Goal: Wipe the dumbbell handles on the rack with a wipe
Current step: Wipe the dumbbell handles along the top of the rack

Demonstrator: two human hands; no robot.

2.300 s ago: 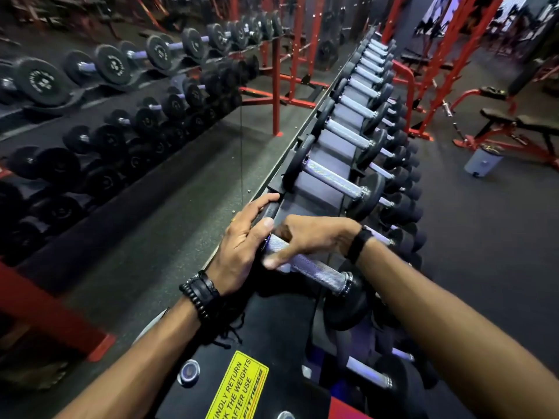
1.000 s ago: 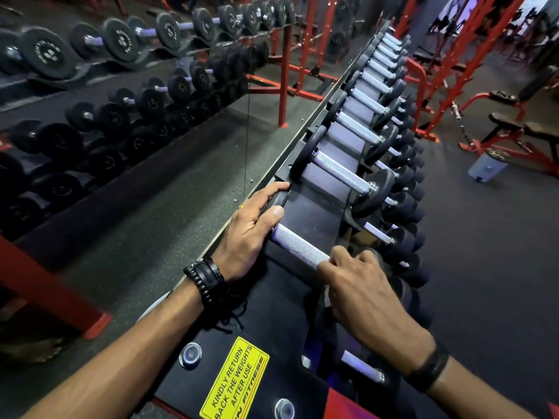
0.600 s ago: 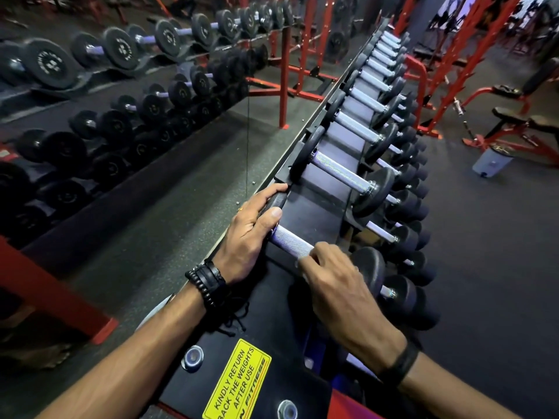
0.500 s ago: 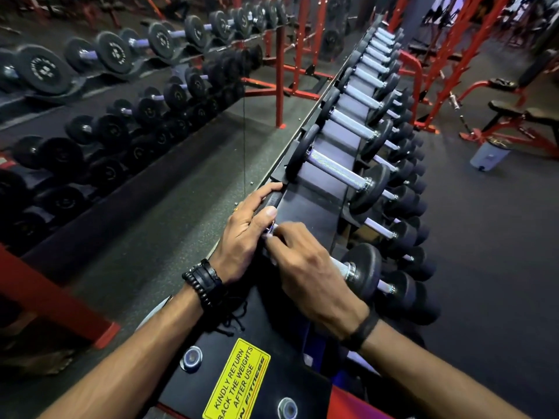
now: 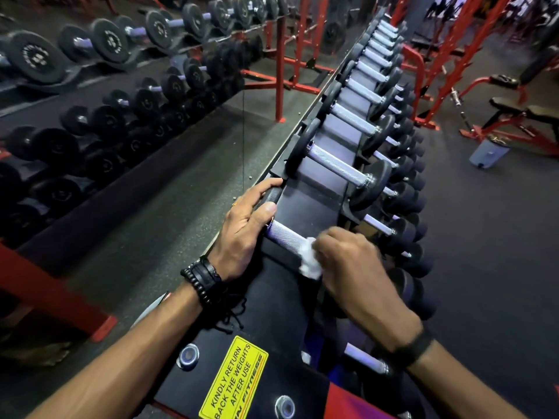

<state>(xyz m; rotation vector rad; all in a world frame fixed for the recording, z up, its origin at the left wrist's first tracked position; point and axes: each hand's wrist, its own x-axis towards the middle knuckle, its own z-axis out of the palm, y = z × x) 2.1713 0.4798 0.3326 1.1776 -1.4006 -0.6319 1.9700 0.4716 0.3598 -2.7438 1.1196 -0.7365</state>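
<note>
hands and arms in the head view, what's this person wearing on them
Both forearms are bare, no sleeves. The left hand has a stack of black bracelets at the wrist, beaded and braided with loose cords, plus a small gold ring. The right hand has a plain black wristband.

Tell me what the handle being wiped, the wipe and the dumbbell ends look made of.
Handle: bare metal, likely steel; silvery, with fine crosshatched knurling.
Wipe: white, crumpled, soft; paper or thin cloth, can't tell which.
Dumbbell ends: matte black, probably rubber-coated or painted metal; no shine.
</note>
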